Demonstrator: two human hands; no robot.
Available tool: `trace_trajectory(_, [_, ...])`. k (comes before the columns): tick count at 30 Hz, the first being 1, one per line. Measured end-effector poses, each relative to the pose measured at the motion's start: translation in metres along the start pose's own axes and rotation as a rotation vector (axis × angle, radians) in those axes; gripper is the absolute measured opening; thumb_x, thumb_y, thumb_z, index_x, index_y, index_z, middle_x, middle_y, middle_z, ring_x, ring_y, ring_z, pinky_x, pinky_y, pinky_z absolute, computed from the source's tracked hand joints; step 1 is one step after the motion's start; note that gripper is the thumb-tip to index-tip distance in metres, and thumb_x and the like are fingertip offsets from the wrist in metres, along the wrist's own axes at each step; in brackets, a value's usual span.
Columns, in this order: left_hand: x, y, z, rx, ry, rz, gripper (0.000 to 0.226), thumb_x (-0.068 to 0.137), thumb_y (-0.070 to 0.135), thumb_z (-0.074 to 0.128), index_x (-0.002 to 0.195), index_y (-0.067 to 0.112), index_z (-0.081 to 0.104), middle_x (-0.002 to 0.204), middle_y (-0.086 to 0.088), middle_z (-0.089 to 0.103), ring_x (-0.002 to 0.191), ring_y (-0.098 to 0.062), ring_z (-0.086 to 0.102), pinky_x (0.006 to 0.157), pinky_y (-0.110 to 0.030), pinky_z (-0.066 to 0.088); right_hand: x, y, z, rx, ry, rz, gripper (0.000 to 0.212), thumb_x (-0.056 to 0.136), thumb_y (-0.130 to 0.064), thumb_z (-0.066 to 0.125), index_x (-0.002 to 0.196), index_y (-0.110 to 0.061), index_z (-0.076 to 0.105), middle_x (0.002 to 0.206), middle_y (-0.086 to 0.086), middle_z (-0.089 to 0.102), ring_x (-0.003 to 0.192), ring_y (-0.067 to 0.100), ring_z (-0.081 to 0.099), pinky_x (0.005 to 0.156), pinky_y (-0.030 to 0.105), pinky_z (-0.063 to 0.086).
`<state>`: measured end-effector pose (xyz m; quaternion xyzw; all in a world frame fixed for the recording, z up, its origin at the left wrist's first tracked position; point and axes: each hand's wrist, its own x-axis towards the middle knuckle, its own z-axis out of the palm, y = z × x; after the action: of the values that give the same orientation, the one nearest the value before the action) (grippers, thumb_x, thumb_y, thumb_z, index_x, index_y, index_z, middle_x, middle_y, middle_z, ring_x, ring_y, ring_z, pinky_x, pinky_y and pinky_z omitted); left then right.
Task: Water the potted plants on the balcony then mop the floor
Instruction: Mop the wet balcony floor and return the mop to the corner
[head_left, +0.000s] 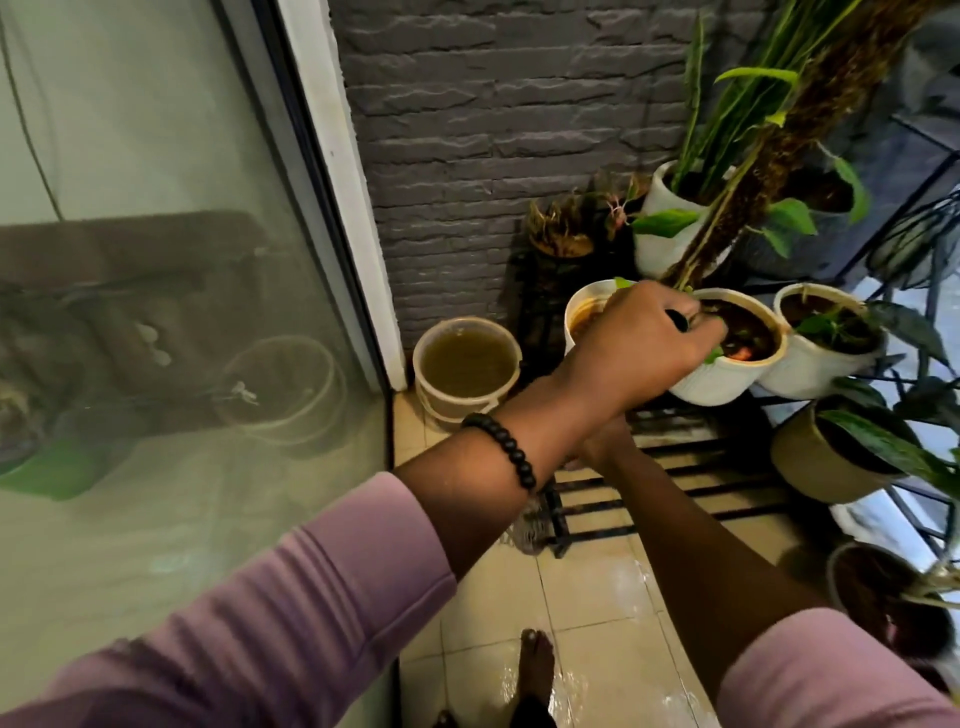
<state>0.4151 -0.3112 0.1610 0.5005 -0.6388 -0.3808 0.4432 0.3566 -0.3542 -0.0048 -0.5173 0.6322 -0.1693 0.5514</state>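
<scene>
My left hand (644, 338), with a black bead bracelet on its wrist, reaches across to a white pot (722, 379) of dark wet soil on the black metal rack (670, 467). Its fingers curl over the pot's near rim into the soil, beside a mossy pole and a green leaf. The pot leans toward me. Just behind the hand is a white container (584, 317) of orange-brown liquid. My right hand (602, 441) is mostly hidden under my left forearm, so what it holds cannot be made out. A bucket (467, 364) of murky water stands on the floor by the wall.
More potted plants crowd the rack at right, among them a white pot (826, 358) and a tan pot (815, 462). A grey brick wall (493, 130) is behind them and a glass door (156, 312) on the left. The beige floor tiles (597, 623) are wet, and my bare foot (535, 660) stands on them.
</scene>
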Motion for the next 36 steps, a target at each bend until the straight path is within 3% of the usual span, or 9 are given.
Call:
trace_trajectory(2, [0.002, 0.009, 0.005, -0.001, -0.013, -0.012, 0.038, 0.089, 0.019, 0.061, 0.054, 0.012, 0.051, 0.047, 0.006, 0.036, 0.043, -0.012, 0.032, 0.051, -0.03, 0.028, -0.015, 0.0, -0.002, -0.051, 0.016, -0.007, 0.021, 0.093, -0.017, 0.063, 0.107, -0.005, 0.053, 0.074, 0.013, 0.066, 0.049, 0.022, 0.066, 0.045, 0.031, 0.054])
trace_trajectory(6, [0.002, 0.026, 0.013, -0.009, 0.015, -0.048, 0.036, 0.091, 0.02, 0.062, 0.093, -0.016, 0.063, 0.041, 0.004, 0.035, 0.039, -0.013, 0.031, 0.049, -0.025, 0.024, -0.039, 0.014, -0.01, -0.121, 0.066, -0.157, 0.011, 0.093, -0.022, 0.06, 0.085, -0.022, 0.053, 0.083, 0.007, 0.066, 0.06, 0.015, 0.064, 0.052, 0.028, 0.052])
trace_trajectory(8, [0.0, 0.035, 0.02, -0.003, 0.012, -0.074, 0.03, 0.09, 0.02, 0.061, 0.085, -0.009, 0.069, 0.044, 0.0, 0.037, 0.04, -0.015, 0.033, 0.05, -0.025, 0.026, -0.053, 0.017, -0.016, -0.145, 0.051, -0.21, 0.009, 0.093, -0.022, 0.06, 0.085, -0.023, 0.056, 0.081, 0.005, 0.064, 0.049, 0.002, 0.06, 0.041, 0.017, 0.044])
trace_trajectory(13, [-0.009, 0.052, 0.041, -0.077, 0.043, -0.073, 0.034, 0.089, 0.02, 0.057, 0.059, 0.012, 0.044, 0.052, -0.009, 0.036, 0.044, -0.02, 0.03, 0.052, -0.034, 0.028, -0.083, 0.029, -0.04, -0.192, -0.02, -0.238, 0.018, 0.087, -0.017, 0.068, 0.102, -0.007, 0.067, 0.099, 0.011, 0.07, 0.089, 0.02, 0.067, 0.074, 0.034, 0.055])
trace_trajectory(17, [-0.015, 0.061, 0.065, -0.138, 0.072, -0.056, 0.032, 0.088, 0.018, 0.054, 0.058, 0.012, 0.045, 0.051, -0.008, 0.035, 0.043, -0.019, 0.028, 0.053, -0.036, 0.03, -0.099, 0.043, -0.071, -0.328, -0.087, -0.231, 0.013, 0.091, -0.023, 0.061, 0.086, -0.012, 0.066, 0.082, 0.0, 0.068, 0.047, -0.008, 0.057, 0.037, 0.007, 0.036])
trace_trajectory(21, [-0.02, 0.077, 0.106, -0.19, 0.108, -0.049, 0.03, 0.087, 0.018, 0.056, 0.074, -0.009, 0.056, 0.043, -0.001, 0.036, 0.037, -0.017, 0.029, 0.049, -0.026, 0.03, -0.118, 0.06, -0.116, -0.426, -0.088, -0.236, 0.02, 0.09, -0.022, 0.061, 0.072, -0.016, 0.067, 0.076, -0.002, 0.064, 0.037, -0.009, 0.053, 0.031, 0.008, 0.035])
trace_trajectory(26, [-0.033, 0.106, 0.178, -0.198, 0.056, 0.007, 0.039, 0.089, 0.016, 0.059, 0.056, 0.019, 0.038, 0.052, -0.007, 0.032, 0.049, -0.017, 0.029, 0.051, -0.032, 0.028, -0.136, 0.097, -0.187, -0.477, -0.071, -0.216, 0.015, 0.088, -0.024, 0.067, 0.088, -0.009, 0.071, 0.097, 0.013, 0.072, 0.06, 0.025, 0.072, 0.052, 0.039, 0.06])
trace_trajectory(30, [-0.049, 0.115, 0.221, -0.15, -0.056, 0.09, 0.042, 0.09, 0.009, 0.06, 0.054, 0.017, 0.042, 0.052, 0.002, 0.037, 0.05, -0.013, 0.035, 0.058, -0.028, 0.034, -0.135, 0.132, -0.228, -0.517, 0.046, -0.314, 0.035, 0.086, -0.027, 0.071, 0.117, -0.013, 0.067, 0.119, 0.017, 0.068, 0.106, 0.033, 0.066, 0.088, 0.053, 0.054])
trace_trajectory(36, [-0.087, 0.091, 0.245, 0.104, -0.39, 0.191, 0.041, 0.096, 0.005, 0.056, 0.06, 0.018, 0.041, 0.059, 0.006, 0.041, 0.057, -0.001, 0.04, 0.064, -0.025, 0.036, -0.139, 0.192, -0.246, -0.731, 0.101, -0.277, 0.051, 0.093, -0.035, 0.06, 0.139, -0.017, 0.05, 0.141, 0.013, 0.052, 0.128, 0.032, 0.049, 0.102, 0.047, 0.045])
